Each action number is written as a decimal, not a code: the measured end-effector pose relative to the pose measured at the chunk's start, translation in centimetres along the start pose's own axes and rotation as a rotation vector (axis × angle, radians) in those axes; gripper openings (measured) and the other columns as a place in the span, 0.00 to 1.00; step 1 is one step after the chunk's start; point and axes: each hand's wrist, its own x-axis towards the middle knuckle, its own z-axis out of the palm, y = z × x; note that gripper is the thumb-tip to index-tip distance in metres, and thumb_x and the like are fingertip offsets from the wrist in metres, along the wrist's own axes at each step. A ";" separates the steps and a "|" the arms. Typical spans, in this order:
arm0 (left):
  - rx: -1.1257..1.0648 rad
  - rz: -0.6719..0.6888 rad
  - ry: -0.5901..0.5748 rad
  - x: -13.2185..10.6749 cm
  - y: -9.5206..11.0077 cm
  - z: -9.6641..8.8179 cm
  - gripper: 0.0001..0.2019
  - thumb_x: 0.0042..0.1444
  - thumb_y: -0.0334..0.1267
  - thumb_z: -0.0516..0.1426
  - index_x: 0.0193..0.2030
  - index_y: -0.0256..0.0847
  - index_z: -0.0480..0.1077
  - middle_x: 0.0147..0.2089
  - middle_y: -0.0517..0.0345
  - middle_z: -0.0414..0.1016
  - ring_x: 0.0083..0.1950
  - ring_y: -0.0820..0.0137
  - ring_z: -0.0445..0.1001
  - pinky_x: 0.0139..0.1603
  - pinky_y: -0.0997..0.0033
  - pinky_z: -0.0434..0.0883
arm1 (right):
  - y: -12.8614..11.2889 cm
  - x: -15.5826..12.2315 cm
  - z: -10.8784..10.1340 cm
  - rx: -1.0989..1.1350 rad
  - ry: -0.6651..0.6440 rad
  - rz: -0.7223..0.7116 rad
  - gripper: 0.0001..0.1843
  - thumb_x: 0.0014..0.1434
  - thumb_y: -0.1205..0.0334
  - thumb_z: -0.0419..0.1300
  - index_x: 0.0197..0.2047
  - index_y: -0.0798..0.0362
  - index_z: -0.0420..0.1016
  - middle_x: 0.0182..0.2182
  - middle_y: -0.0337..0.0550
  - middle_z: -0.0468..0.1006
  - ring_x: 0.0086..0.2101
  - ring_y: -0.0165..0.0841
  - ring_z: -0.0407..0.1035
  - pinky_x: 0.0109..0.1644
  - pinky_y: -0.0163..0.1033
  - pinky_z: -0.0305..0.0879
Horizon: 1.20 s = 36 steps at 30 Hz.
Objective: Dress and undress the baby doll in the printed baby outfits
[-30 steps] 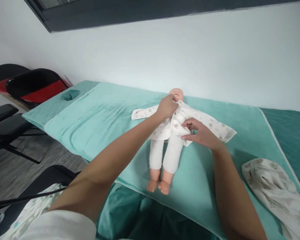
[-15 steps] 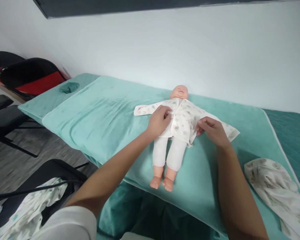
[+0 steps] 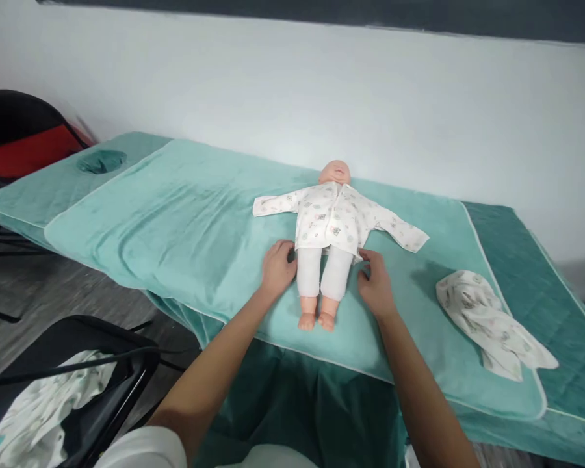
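A doll lies on its back, its head towards the wall. It wears a white patterned baby shirt closed down the front, with both sleeves spread out flat, and white leggings; its feet are bare. My left hand has its fingers curled at the shirt's lower hem, on the left side. On the right side my right hand holds the hem's corner with bent fingers, its thumb a little apart. The fingertips of both hands are partly hidden.
The doll rests on a green padded massage table with a face hole at far left. A crumpled patterned cloth lies at right. Another cloth is on a black chair at lower left. A red-and-black chair stands behind.
Both hands have moved from the shirt's chest and right side down to its lower hem. The right sleeve and shirt front now lie flatter. The view has shifted.
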 end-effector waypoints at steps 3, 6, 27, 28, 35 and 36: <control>0.052 -0.042 0.020 1.0 0.3 0.3 0.06 0.61 0.36 0.54 0.39 0.43 0.73 0.45 0.54 0.78 0.47 0.64 0.75 0.49 0.64 0.68 | -1.2 -0.7 0.7 -0.189 0.021 0.021 0.23 0.59 0.60 0.56 0.58 0.53 0.68 0.52 0.55 0.72 0.54 0.47 0.65 0.60 0.54 0.63; 0.047 -0.089 0.042 1.3 0.2 0.5 0.06 0.60 0.36 0.54 0.34 0.42 0.70 0.39 0.55 0.76 0.42 0.65 0.74 0.43 0.66 0.67 | -1.7 0.0 1.2 -0.281 0.062 0.113 0.18 0.61 0.56 0.54 0.52 0.54 0.71 0.47 0.54 0.75 0.49 0.47 0.68 0.54 0.52 0.65; -0.144 -0.151 0.235 2.8 -2.8 0.7 0.12 0.57 0.28 0.50 0.45 0.43 0.67 0.48 0.52 0.76 0.52 0.65 0.75 0.57 0.65 0.72 | 0.0 1.7 -0.3 0.313 0.214 0.136 0.23 0.61 0.46 0.60 0.55 0.49 0.66 0.63 0.52 0.64 0.64 0.41 0.59 0.64 0.51 0.62; -0.098 -0.151 0.225 3.4 -2.8 0.7 0.12 0.58 0.29 0.50 0.46 0.43 0.67 0.49 0.51 0.76 0.53 0.64 0.74 0.58 0.64 0.71 | -0.2 2.2 -0.2 0.270 0.215 0.115 0.22 0.61 0.47 0.60 0.54 0.49 0.67 0.63 0.52 0.64 0.63 0.41 0.59 0.62 0.50 0.64; 0.199 -0.207 0.216 6.6 -2.3 0.7 0.27 0.59 0.30 0.51 0.66 0.39 0.62 0.64 0.41 0.69 0.65 0.53 0.67 0.64 0.53 0.66 | -3.4 10.1 1.2 -0.014 0.199 0.098 0.16 0.62 0.50 0.56 0.47 0.52 0.71 0.46 0.47 0.74 0.42 0.36 0.69 0.49 0.42 0.67; 0.219 -0.214 0.228 6.9 -2.2 0.8 0.28 0.59 0.31 0.51 0.67 0.39 0.61 0.66 0.40 0.66 0.66 0.52 0.66 0.64 0.52 0.65 | -4.0 11.7 1.4 -0.068 0.166 0.102 0.16 0.62 0.50 0.57 0.46 0.52 0.71 0.46 0.47 0.74 0.42 0.36 0.69 0.51 0.44 0.66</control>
